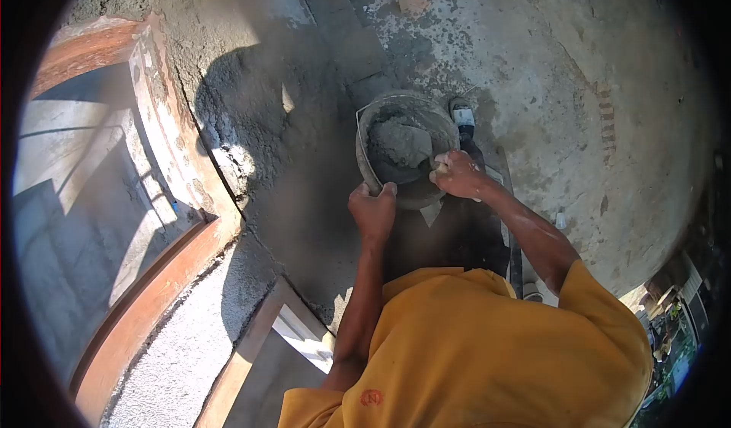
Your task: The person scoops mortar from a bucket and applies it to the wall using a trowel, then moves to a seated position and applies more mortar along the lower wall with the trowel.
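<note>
A grey, mortar-smeared bucket [365, 165] with a wire handle stands in front of me, holding wet grey mortar [388, 135]. My left hand [373, 209] is closed on its near rim, thumb and fingers gripping the edge. Over the right side of the bucket, my right hand [457, 174] is closed around the handle of a trowel. The trowel's flat grey blade [412, 146] lies on the mortar inside; its handle is mostly hidden by my fingers.
Just beyond the bucket's right side is a dark object with a pale label [462, 116]. Wooden window frames [152, 276] line the left, set in rough mortared wall [251, 108]. Patchy concrete [556, 116] spreads to the right. Clutter lies at far lower right.
</note>
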Demonstrator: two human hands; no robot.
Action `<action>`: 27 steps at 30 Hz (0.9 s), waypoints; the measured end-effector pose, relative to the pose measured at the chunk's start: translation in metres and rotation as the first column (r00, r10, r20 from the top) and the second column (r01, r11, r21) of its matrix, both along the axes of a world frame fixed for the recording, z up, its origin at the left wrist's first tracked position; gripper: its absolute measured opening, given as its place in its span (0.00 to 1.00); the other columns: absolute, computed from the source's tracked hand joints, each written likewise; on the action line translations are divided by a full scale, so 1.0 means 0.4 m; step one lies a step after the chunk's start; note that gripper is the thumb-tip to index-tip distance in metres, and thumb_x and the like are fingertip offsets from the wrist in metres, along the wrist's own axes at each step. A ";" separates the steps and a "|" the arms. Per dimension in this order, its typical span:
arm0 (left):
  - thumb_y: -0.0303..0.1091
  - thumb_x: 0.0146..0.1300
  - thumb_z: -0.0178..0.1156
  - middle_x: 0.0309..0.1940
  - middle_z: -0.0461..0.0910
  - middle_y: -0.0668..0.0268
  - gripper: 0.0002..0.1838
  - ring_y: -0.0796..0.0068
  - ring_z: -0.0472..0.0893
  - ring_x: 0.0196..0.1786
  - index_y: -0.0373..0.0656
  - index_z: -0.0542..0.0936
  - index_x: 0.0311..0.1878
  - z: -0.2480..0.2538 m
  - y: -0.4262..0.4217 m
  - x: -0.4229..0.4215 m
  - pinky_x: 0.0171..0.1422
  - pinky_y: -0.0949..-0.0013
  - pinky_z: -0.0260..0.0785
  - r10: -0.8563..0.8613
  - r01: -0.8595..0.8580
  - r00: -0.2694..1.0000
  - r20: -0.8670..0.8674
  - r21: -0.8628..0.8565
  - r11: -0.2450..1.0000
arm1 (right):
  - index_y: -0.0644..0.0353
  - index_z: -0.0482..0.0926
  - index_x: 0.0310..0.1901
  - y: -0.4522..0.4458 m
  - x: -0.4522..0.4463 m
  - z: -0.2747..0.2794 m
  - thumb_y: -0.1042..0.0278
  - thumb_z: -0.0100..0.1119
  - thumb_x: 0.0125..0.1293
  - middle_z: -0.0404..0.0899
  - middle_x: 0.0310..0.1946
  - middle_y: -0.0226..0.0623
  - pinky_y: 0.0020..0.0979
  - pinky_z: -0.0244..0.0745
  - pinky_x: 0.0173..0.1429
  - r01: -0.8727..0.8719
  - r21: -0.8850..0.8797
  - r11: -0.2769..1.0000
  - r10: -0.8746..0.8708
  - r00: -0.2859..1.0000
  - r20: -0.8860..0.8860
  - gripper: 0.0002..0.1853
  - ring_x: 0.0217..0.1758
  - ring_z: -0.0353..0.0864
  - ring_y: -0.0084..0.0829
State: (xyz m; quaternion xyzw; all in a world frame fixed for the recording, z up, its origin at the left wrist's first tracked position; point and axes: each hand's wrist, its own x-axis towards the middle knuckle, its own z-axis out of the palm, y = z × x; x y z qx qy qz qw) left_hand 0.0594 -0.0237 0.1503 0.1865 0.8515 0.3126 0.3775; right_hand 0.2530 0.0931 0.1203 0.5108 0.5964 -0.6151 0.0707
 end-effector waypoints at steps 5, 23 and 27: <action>0.31 0.56 0.73 0.22 0.80 0.62 0.15 0.74 0.75 0.29 0.33 0.77 0.25 -0.072 0.041 -0.008 0.38 0.57 0.73 0.117 -0.120 0.990 0.077 0.033 0.992 | 0.69 0.83 0.38 0.069 -0.028 0.040 0.61 0.66 0.70 0.81 0.26 0.39 0.38 0.78 0.30 0.161 -0.320 0.934 -0.184 0.982 -0.044 0.15 0.24 0.81 0.30; 0.37 0.56 0.72 0.40 0.91 0.45 0.22 0.56 0.91 0.46 0.24 0.87 0.45 -0.101 -0.182 -0.040 0.56 0.54 0.79 0.164 -0.171 0.985 -0.050 -0.334 0.927 | 0.69 0.88 0.46 0.305 -0.833 -0.129 0.57 0.75 0.58 0.90 0.32 0.49 0.48 0.86 0.53 0.490 0.687 0.536 -0.348 0.870 -0.349 0.22 0.40 0.92 0.55; 0.34 0.57 0.71 0.41 0.92 0.48 0.20 0.58 0.91 0.45 0.27 0.88 0.48 -0.087 -0.188 -0.038 0.55 0.57 0.80 0.244 -0.238 0.970 -0.011 -0.272 0.932 | 0.65 0.82 0.30 0.288 -0.794 0.058 0.62 0.71 0.62 0.84 0.26 0.43 0.42 0.78 0.43 0.517 0.220 0.827 -0.312 0.748 -0.585 0.13 0.31 0.80 0.37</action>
